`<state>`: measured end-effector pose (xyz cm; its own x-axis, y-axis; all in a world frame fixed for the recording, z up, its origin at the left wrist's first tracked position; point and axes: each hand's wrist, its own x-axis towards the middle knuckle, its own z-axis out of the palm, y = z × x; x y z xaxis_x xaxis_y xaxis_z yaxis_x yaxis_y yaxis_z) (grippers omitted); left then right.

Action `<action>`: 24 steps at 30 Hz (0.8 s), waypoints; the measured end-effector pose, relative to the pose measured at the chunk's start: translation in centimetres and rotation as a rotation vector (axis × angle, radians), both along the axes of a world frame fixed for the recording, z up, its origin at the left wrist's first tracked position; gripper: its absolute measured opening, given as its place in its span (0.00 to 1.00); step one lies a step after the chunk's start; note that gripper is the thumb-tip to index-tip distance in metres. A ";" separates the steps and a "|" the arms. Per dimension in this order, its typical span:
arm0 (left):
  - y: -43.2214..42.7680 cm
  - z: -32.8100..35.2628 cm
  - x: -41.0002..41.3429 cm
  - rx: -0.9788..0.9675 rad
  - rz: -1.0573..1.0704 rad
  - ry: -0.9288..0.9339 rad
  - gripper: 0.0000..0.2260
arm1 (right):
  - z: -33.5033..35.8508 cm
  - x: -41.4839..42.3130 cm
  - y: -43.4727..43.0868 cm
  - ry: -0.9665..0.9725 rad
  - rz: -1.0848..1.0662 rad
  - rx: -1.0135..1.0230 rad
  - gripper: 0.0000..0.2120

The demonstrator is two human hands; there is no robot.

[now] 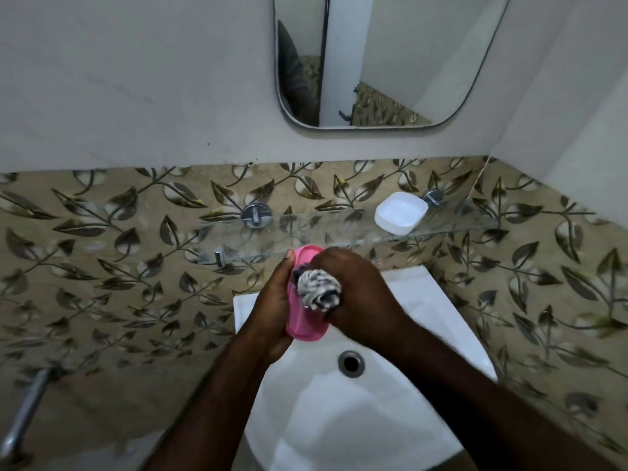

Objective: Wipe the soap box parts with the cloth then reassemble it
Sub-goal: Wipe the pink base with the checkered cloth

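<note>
Fingers [336,261] of the right hand [360,294] curl round the bunched cloth [319,290], pressing it into the pink soap box part [306,329] that the left hand [272,314] grips above the sink [339,430]. Best to push the cloth into the corners, turning the part. At two o'clock, the white part [401,214] sits on the glass shelf [306,229].

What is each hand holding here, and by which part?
The left hand grips the pink soap box part along its left long side. The right hand grips the bunched cloth, pressed against that part.
</note>
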<state>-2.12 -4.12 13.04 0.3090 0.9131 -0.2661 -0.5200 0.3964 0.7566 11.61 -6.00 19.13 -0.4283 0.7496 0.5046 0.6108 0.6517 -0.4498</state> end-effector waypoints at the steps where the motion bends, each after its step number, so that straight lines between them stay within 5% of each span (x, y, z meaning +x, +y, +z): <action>1: 0.0 0.2 -0.2 -0.013 -0.021 0.005 0.29 | -0.4 0.0 -0.5 -0.085 0.103 -0.015 0.10; 5: 0.2 -0.2 -1.1 0.022 -0.018 0.075 0.33 | -1.0 1.7 -1.1 -0.348 0.267 -0.175 0.18; 10: -0.2 0.0 -0.7 0.049 -0.008 -0.003 0.27 | 1.1 3.1 0.7 0.118 -0.029 0.037 0.15; 13: -0.6 0.0 0.9 0.036 -0.013 0.016 0.23 | 0.6 2.0 1.2 0.071 -0.166 0.026 0.18; 17: -0.4 -0.1 1.4 -0.012 0.114 0.046 0.23 | -2.6 0.1 -1.3 0.147 -0.353 -0.243 0.10; 20: -0.3 -0.3 0.7 -0.008 0.175 0.004 0.26 | -3.4 -0.8 -2.7 0.533 -0.149 -0.685 0.05; 24: -0.5 0.3 1.0 0.047 0.088 -0.116 0.26 | -0.9 -0.4 -2.3 0.686 0.037 -0.765 0.08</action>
<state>-1.08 -4.59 13.31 0.2538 0.9484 -0.1899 -0.6359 0.3115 0.7061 11.16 -8.32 18.19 -0.2574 0.9654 0.0422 0.0506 0.0571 -0.9971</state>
